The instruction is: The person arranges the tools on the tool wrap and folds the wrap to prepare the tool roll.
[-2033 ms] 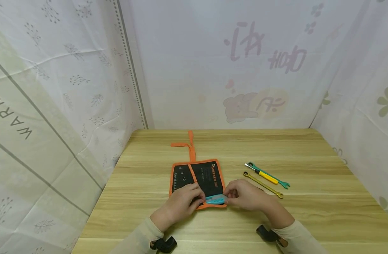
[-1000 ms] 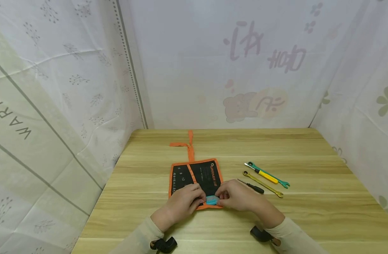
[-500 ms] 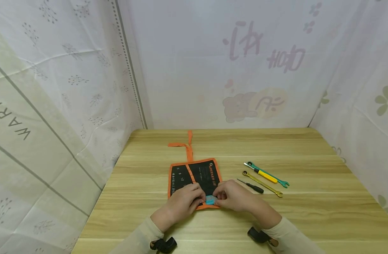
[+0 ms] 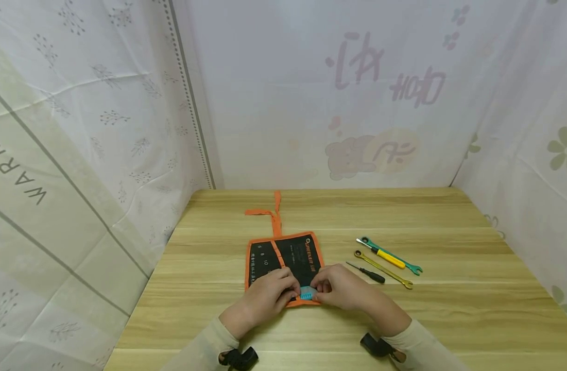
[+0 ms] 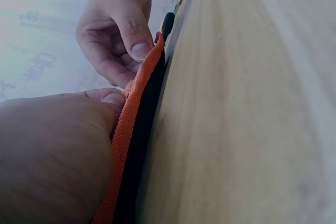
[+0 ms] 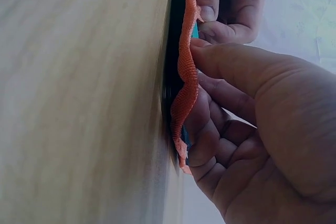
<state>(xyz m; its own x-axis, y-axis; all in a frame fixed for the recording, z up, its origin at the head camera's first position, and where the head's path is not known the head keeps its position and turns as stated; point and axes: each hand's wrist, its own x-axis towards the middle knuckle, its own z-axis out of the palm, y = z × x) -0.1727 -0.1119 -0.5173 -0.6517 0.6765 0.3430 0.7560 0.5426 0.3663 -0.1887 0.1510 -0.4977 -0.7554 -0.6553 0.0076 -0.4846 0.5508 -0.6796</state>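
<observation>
A black tool pouch [image 4: 298,257] with orange trim lies flat on the table. At its near side, a light-blue utility knife [image 4: 307,294] sits partly inside the pocket, and its left part is hidden. My left hand [image 4: 268,292] pinches the pocket's orange edging between thumb and forefinger, clearest in the right wrist view, where that hand [image 6: 239,3] is at the top. My right hand [image 4: 345,288] pinches the knife's right end with thumb and fingers. In the left wrist view, the orange trim [image 5: 137,95] runs beside both hands and hides most of the knife.
Right of the pouch lie a black-handled screwdriver [image 4: 372,275], a yellow wrench [image 4: 385,269], a yellow-handled screwdriver [image 4: 391,258] and a green wrench [image 4: 415,269]. Orange tie straps [image 4: 276,221] stretch from the pouch's far edge. Patterned curtains [image 4: 283,103] stand behind the wooden table [image 4: 209,247].
My right hand has moved left, and the utility knife has slid further into the pocket. The black-handled screwdriver has come into full sight. My left hand has stayed in place.
</observation>
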